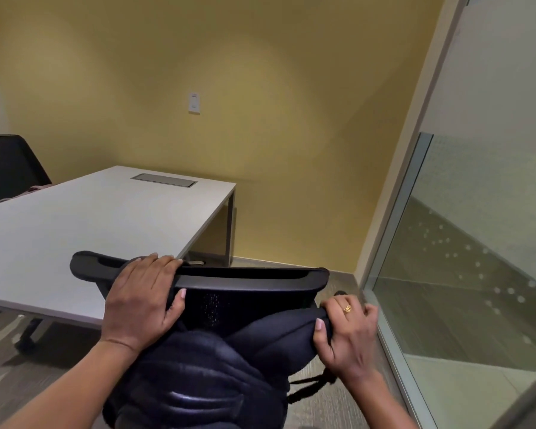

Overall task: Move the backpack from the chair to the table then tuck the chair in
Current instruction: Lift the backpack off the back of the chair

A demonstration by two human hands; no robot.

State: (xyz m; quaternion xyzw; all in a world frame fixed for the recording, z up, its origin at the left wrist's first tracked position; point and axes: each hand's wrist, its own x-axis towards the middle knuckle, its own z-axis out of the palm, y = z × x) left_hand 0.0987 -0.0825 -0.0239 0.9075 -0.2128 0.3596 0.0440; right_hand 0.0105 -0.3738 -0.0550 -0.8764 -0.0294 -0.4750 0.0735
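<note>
Lifting the backpack off the chair is the step I am working on. The bag is leaning against the near side of the mesh backrest, padded panel facing me, and hiding the seat beneath it. I am judging that a clean lift is calling for a straight upward pull first, so the loose strap trailing off the right side is not snagging on the frame, and then a swing left over the table's edge. My right grip is clenching the bag's top right corner, fingers curled over the fabric and thumb pinching from the near side. My left grip is grasping the chair's top rail, fingers wrapped over the far edge and thumb pressing the near face, which I am reading as steadying the chair against rolling. The white table is lying just beyond and to the left of the chair. A glass wall is running along my right.
</note>
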